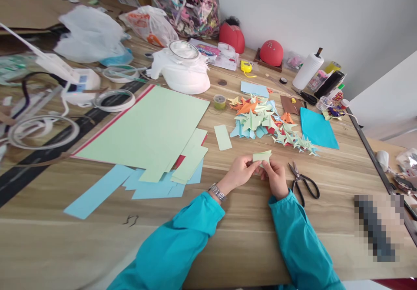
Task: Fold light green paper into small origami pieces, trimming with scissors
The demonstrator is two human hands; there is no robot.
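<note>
A small folded piece of light green paper [261, 156] is pinched between both hands above the wooden table. My left hand [241, 170] grips its left side, and a metal watch [217, 192] circles that wrist. From the right, my right hand [274, 176] presses its thumb on the lower edge; some fingertips are hidden behind the paper. Black-handled scissors [302, 183] lie partly spread just right of my right hand. A flat green paper strip [223, 138] rests beyond my left hand. Behind the hands sits a pile of folded paper stars [257, 119] in green, blue, orange and red.
Large green sheets [146, 125] lie left, with blue strips [97, 192] in front. Behind them stand a white cloth bundle [184, 70] and coiled cables [42, 131]. A thread spool [220, 102], a yellow tape measure [246, 67] and a turquoise cloth [318, 128] are farther back.
</note>
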